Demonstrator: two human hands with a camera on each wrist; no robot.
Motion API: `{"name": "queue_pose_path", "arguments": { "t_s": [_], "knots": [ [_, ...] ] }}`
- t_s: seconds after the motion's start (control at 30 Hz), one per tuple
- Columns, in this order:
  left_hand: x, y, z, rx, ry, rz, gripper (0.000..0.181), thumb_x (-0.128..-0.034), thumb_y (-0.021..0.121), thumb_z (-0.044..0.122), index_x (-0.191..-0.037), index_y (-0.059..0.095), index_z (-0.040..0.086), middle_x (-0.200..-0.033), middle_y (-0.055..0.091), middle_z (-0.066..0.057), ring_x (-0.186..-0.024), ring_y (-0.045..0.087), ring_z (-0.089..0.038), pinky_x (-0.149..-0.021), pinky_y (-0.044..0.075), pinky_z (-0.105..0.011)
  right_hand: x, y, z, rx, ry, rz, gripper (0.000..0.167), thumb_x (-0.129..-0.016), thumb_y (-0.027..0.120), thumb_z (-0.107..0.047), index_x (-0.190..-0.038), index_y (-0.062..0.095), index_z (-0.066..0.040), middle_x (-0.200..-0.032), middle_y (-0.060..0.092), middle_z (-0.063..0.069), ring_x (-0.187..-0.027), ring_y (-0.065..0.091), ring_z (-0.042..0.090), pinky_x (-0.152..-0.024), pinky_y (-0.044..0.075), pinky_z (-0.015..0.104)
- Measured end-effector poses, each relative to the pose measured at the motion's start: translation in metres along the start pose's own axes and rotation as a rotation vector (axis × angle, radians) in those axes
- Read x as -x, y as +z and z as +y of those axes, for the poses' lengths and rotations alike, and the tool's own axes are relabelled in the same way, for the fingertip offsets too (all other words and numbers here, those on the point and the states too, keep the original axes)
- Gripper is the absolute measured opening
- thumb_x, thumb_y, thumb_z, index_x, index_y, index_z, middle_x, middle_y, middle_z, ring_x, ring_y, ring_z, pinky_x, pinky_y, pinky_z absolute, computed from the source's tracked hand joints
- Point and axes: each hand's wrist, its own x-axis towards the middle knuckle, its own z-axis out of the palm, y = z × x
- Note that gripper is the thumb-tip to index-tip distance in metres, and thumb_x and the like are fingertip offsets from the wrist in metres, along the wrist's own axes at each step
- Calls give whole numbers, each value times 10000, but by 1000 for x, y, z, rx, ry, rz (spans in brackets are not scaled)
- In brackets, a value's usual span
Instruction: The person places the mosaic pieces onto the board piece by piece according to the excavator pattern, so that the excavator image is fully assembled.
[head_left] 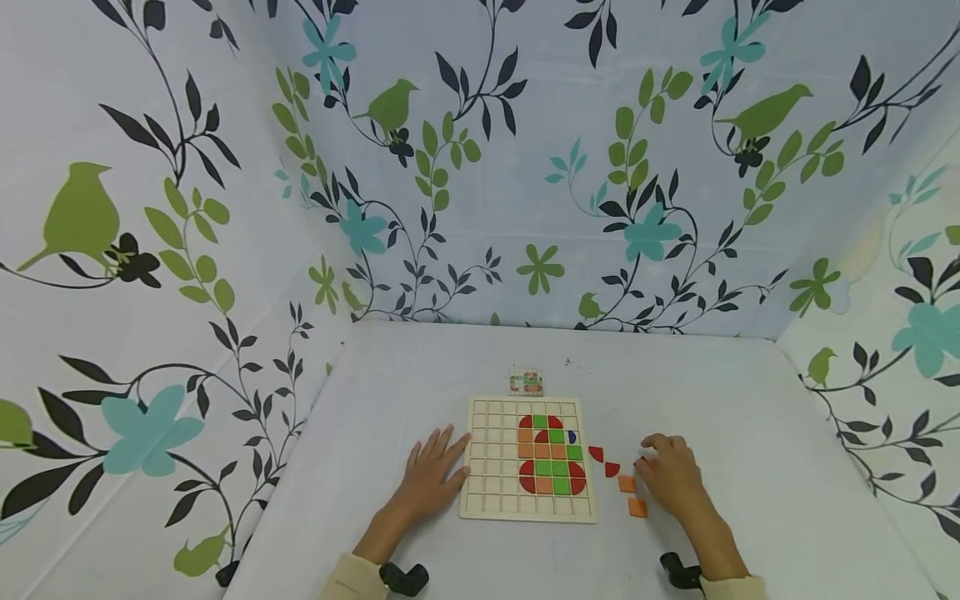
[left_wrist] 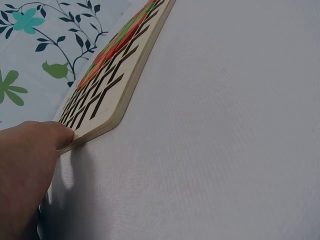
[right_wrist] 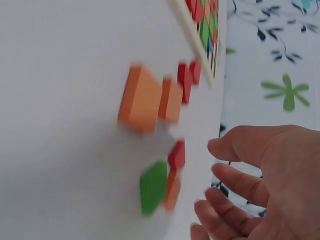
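Observation:
A pale wooden grid board (head_left: 489, 503) lies on the white table, with red, green, orange and blue pieces set in its right-hand cells. My left hand (head_left: 432, 475) lies spread at the board's left edge; its thumb (left_wrist: 62, 134) touches the corner in the left wrist view. To the right of the board, my right hand (head_left: 670, 473) hovers with loosely bent fingers. In the right wrist view nothing sits between its thumb and fingers. Near those fingertips are a loose red piece (right_wrist: 177, 156), a green piece (right_wrist: 154, 187) and an orange piece (right_wrist: 173, 191), slightly blurred.
Between board and right hand lie two red pieces (head_left: 612, 469) and two orange pieces (head_left: 637, 507). A small pattern card (head_left: 527, 382) sits behind the board. Patterned cloth (head_left: 465, 208) with leaves and birds rises around the table. Black straps (head_left: 403, 578) circle both wrists.

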Motion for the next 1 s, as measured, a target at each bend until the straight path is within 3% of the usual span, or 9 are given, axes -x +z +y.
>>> {"name": "queue_pose_path", "arguments": {
  "t_s": [0.17,0.3,0.73,1.0],
  "knots": [
    [1,-1,0,1,-2,1,567,-1072,570,369,-1606,471,207,-1715,324,-155,-1601,234,-426,-1241,146,-719,-1,-13,26,4,63,-40,358,-942,695,-104,-1226,596,91,-1239,520,395,-1083,561,492,-863,542,616],
    [1,-2,1,-1,-4,3,567,-1071,572,368,-1605,472,205,-1714,326,-156,-1600,236,-426,-1240,144,-720,-4,-12,36,-24,61,-63,303,-963,679,-85,-1192,618,103,-1178,565,347,-1038,574,432,-904,528,605],
    [2,-2,3,16,-5,-2,566,-1074,569,346,-1611,462,206,-1716,319,-156,-1602,224,-431,-1243,137,-717,-19,-1,37,-91,14,-30,337,-1003,644,-60,-1297,592,97,-1242,566,284,-1114,577,393,-1003,519,593],
    [1,-2,2,15,-4,-18,576,-1077,559,350,-1623,442,209,-1724,301,-153,-1610,208,-420,-1249,128,-708,-38,6,36,-63,-73,16,292,-1012,644,-49,-1248,597,116,-1157,577,278,-1021,575,362,-929,542,552]
  ]
}}
